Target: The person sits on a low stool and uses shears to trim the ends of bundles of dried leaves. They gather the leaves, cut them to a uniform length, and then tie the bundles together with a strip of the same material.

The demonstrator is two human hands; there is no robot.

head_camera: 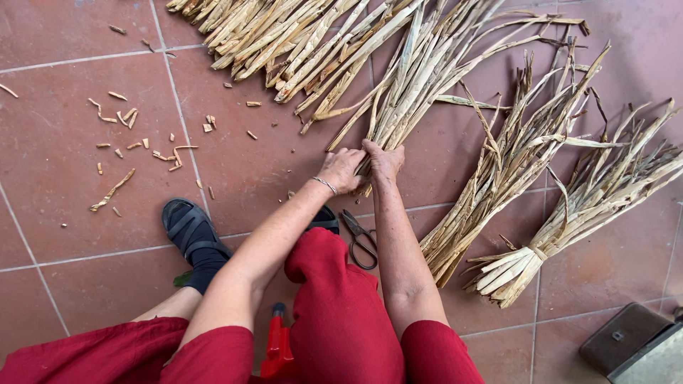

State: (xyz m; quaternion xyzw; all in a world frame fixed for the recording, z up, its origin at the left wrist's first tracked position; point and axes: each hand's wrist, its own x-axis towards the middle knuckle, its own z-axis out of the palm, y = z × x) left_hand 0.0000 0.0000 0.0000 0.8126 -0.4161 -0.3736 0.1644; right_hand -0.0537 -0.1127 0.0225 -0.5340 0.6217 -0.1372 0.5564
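- Only one view here, the head camera looking straight down at a reddish tiled floor (85,235).
- Both hands sit side by side on the lower end of a bundle of dried reed strips (416,85), roughly mid-floor. The bundle fans up and away toward the far edge.
- Left hand (341,171) is curled shut around the stalk ends, with a thin silver bracelet (325,185) on that wrist.
- Right hand (384,162) is clamped on the same bundle, right up against the left one, fingers wrapped around so you can't really see them.
- Black scissors (361,238) lie on the floor just below the hands, between the forearms, close to a red-clothed knee (334,299).
- A looser heap of strips (299,35) lies along the far edge, touching the held bundle.
- Toward the right edge are two more bundles: a long one (498,178), and a tied bundle (562,235) with a band near its cut ends.
- Little offcuts (128,142) are scattered over the left side.
- A foot in a black sandal (191,231) rests on the near left.
- A dark box (626,345) is in the near right corner.
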